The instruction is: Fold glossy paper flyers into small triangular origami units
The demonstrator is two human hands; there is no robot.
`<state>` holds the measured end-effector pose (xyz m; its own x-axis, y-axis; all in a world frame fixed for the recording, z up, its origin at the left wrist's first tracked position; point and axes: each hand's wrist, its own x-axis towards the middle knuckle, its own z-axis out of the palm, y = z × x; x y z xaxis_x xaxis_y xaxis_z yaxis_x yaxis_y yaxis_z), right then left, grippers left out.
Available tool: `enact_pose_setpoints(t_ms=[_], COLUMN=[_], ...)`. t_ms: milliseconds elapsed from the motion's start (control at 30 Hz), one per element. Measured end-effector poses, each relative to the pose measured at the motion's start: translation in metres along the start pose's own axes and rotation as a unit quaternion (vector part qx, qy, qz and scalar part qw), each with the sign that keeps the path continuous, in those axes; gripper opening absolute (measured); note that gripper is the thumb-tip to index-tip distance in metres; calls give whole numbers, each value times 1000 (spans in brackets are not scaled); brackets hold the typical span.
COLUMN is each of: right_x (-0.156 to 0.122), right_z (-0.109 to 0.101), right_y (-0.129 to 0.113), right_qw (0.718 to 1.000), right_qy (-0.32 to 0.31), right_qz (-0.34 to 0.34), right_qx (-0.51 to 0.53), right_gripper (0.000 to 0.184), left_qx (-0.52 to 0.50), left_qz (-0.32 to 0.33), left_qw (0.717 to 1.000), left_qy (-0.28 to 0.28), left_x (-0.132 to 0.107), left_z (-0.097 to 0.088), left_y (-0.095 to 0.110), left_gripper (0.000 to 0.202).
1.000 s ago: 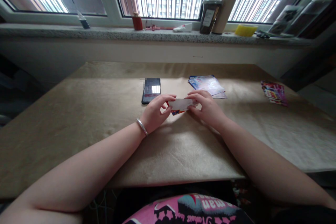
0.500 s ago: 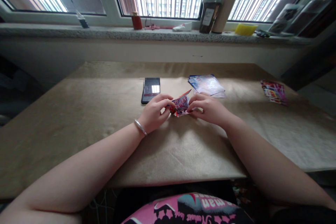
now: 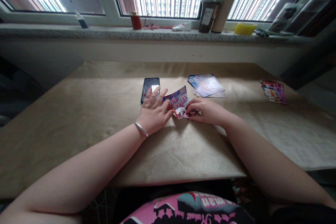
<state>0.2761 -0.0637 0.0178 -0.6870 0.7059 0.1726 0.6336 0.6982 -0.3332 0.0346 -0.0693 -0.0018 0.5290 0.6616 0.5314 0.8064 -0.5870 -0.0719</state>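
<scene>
A printed paper sheet, red, blue and white with large lettering, lies partly folded between my hands. My left hand is open with its fingers spread, palm down over the sheet's left side; the thumb is at its lower left edge. My right hand pinches the sheet's lower right part, its fingertips bent onto the paper. Just behind my left fingers lies a dark phone, its near right part covered by them.
A loose stack of pale blue printed sheets lies behind my right hand. Farther right are several red and pink packets or cards. The tan tabletop reaches the wall; a stone windowsill holds a red container and a dark jar.
My left hand has let go of its pinch and spread its fingers flat. The paper has opened out more, showing more of its print. My right hand has shifted slightly, still on the paper.
</scene>
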Motion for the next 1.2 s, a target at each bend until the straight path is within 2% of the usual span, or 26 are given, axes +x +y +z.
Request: enact_pose_setpoints(t_ms=[133,367,600,700,833,1000,1200], right_x=[0,0,-2,-3,-4,-4,-6], right_z=[0,0,-1,-1,0,-2,-4], right_y=[1,5,8,10,17,20,20], right_qw=[1000,1000,999,999,999,999,1000], right_qy=[-6,-13,-22,-17,-22,-17,3], right_qz=[9,16,31,34,8,7,-7], right_qx=[5,7,27,35,48,39,28], right_gripper=[13,17,29,27,17,17,31], left_qx=[5,-39,-72,-130,-169,-189,-204], left_qz=[6,68,86,139,200,189,153], left_qw=[1000,996,991,978,957,949,945], left_qy=[-20,-50,-75,-88,-121,-166,-204], left_x=[2,8,9,8,7,7,6], left_z=[-4,-12,-9,-4,0,-2,0], left_y=[0,1,1,0,-1,1,1], left_gripper=[41,35,26,22,31,35,40])
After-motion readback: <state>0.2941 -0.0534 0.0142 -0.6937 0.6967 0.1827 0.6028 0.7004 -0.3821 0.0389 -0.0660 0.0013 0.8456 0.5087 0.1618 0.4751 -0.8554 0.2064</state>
